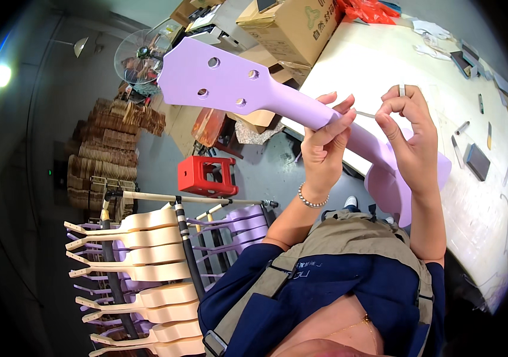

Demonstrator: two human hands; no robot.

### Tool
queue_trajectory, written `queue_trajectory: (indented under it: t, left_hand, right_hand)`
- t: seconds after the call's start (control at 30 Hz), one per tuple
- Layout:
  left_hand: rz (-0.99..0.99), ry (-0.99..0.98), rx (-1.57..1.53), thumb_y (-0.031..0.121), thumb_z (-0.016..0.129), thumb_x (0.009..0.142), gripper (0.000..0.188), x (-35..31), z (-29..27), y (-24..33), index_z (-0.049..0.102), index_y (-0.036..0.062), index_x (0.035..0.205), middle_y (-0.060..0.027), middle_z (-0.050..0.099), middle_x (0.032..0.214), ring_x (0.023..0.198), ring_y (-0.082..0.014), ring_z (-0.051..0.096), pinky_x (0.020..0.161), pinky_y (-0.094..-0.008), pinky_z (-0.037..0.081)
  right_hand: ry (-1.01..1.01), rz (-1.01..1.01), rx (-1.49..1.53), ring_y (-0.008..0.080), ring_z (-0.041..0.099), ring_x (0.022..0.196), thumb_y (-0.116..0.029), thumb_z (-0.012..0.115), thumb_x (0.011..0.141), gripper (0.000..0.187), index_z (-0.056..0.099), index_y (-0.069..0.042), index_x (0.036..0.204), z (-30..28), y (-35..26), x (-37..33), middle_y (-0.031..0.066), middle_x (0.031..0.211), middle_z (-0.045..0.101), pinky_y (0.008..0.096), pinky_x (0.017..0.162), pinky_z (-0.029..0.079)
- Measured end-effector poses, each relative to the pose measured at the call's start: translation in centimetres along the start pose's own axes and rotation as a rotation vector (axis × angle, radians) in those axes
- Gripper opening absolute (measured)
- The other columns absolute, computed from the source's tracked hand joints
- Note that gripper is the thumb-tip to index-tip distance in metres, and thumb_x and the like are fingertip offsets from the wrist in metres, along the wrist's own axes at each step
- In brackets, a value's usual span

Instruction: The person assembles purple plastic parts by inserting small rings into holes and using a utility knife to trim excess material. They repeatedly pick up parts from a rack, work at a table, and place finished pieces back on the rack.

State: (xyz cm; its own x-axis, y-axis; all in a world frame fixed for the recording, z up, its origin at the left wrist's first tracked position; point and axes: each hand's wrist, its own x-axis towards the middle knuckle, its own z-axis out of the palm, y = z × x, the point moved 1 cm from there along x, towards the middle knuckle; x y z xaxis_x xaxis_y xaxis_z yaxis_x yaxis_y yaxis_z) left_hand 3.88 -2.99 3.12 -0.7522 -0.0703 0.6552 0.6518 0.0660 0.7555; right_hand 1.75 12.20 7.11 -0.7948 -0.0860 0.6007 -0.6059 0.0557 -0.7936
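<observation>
A lilac ukulele [301, 102] without strings slants across the upper middle, its headstock with peg holes at upper left and its body low on the right. My left hand [326, 144], with a beaded bracelet at the wrist, grips the neck around its middle. Close by, above the ukulele's body, my right hand [409, 134] is pinched on a thin grey strip [365, 113]. The strip reaches across toward my left fingertips; its exact kind is too small to tell. Part of the body is hidden behind my right hand and forearm.
A white worktable [361, 59] on the right bears a dark block [477, 162], pens and blades. Cardboard boxes [292, 27] stand at its far end. At lower left, a rack [186, 247] holds several cream and lilac ukuleles. A red stool [207, 176] and a fan [142, 56] stand beyond.
</observation>
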Motion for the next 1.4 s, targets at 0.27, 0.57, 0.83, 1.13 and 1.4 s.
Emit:
queue_trajectory:
  t: [0.27, 0.57, 0.83, 1.13, 1.4]
  left_hand:
    - [-0.079, 0.018, -0.083, -0.016, 0.049, 0.079, 0.034, -0.2, 0.3, 0.8, 0.064, 0.0051, 0.101, -0.007, 0.038, 0.124, 0.112, -0.0254, 0.048, 0.085, -0.0262, 0.046]
    - [-0.063, 0.04, -0.102, -0.023, 0.046, 0.073, 0.041, -1.0, 0.2, 0.0, 0.064, 0.0034, 0.098, -0.0116, 0.038, 0.124, 0.105, -0.0208, 0.05, 0.091, -0.0268, 0.04]
    - [-0.136, 0.058, -0.005, -0.015, 0.051, 0.076, 0.022, -2.0, -0.4, -0.3, 0.061, -0.0031, 0.091, -0.0115, 0.043, 0.111, 0.098, -0.0182, 0.049, 0.081, -0.0225, 0.038]
    - [-0.055, 0.037, 0.012, -0.017, 0.05, 0.073, 0.023, -1.7, 0.3, -0.7, 0.061, -0.0031, 0.088, -0.0105, 0.05, 0.105, 0.094, -0.021, 0.05, 0.084, -0.0281, 0.038]
    - [-0.052, 0.039, 0.1, -0.015, 0.052, 0.071, 0.023, -2.1, 0.2, -1.3, 0.061, -0.0017, 0.088, -0.0115, 0.053, 0.103, 0.095, -0.0255, 0.05, 0.086, -0.0306, 0.037]
  right_hand:
    - [-0.083, -0.055, 0.009, 0.0207, 0.047, 0.083, -0.01, 0.061, 0.078, 0.011, 0.054, -0.002, 0.079, 0.8, -0.9, 1.3, 0.0071, 0.084, 0.049, 0.0287, 0.077, 0.037]
    - [-0.237, -0.118, 0.049, 0.0207, 0.047, 0.085, -0.011, 0.057, 0.08, 0.01, 0.051, -0.003, 0.08, 2.2, -2.4, 3.6, 0.0082, 0.089, 0.048, 0.0291, 0.08, 0.036]
    - [-0.296, -0.328, 0.019, 0.0227, 0.046, 0.091, -0.011, 0.057, 0.08, 0.011, 0.051, -0.002, 0.08, 4.3, -5.4, 6.4, 0.0096, 0.092, 0.048, 0.0299, 0.084, 0.035]
    - [-0.059, -0.482, -0.037, 0.0293, 0.047, 0.091, -0.013, 0.063, 0.076, 0.014, 0.057, -0.001, 0.08, 7.6, -8.1, 9.0, 0.0125, 0.09, 0.049, 0.0367, 0.079, 0.039]
    - [0.023, -0.408, -0.17, 0.0291, 0.047, 0.088, -0.022, 0.071, 0.069, 0.027, 0.055, -0.002, 0.078, 7.9, -8.7, 8.9, 0.012, 0.089, 0.053, 0.0359, 0.076, 0.038]
